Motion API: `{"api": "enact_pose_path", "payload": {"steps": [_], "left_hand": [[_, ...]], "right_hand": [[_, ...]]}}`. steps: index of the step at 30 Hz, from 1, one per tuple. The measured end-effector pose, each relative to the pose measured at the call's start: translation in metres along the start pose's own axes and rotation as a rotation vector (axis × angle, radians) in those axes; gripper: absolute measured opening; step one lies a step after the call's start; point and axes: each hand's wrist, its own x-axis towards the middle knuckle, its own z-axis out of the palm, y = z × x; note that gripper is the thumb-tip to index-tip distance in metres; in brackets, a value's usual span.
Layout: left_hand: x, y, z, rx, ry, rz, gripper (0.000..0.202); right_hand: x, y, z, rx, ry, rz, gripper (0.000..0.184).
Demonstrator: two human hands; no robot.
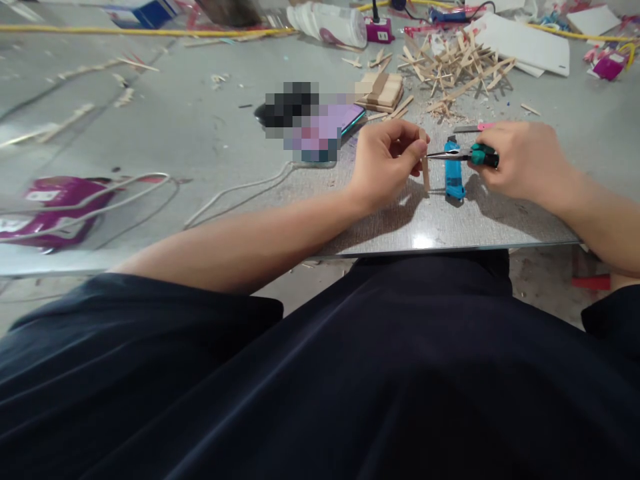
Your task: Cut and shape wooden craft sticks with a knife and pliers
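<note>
Left hand point(384, 159), pinching a slim, flat, pale wooden stick point(426, 176) above the grey tabletop point(210, 143); right hand point(525, 157), closed round green-and-black-handled metal needle-nose pliers point(466, 155), tips at the stick's edge: seemingly a nipping step, next calling for steady support.

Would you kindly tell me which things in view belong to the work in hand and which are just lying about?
Work in hand: wooden stick in left hand; pliers in right hand; probably loose sticks.

Seemingly lying about: phone, plastic bottle, yellow cord.

Left hand point(389, 160) pinching, right hand point(520, 160) curled in a grip, bare forearms point(260, 243) angled inward
</note>
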Motion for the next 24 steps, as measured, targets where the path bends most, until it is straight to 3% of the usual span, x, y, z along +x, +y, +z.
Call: {"api": "enact_pose_path", "payload": {"steps": [8,24], "left_hand": [[-0.0008,0.0014,0.0002,0.020,0.010,-0.013,0.026],[-0.0016,0.0049,0.0027,0.043,0.008,0.016,0.018]], "right_hand": [[-0.0022,-0.0011,-0.0044,0.007,-0.029,-0.009,0.031],[-0.0001,0.0018,0.0017,-0.030,0.017,-0.053,0.022]]}}
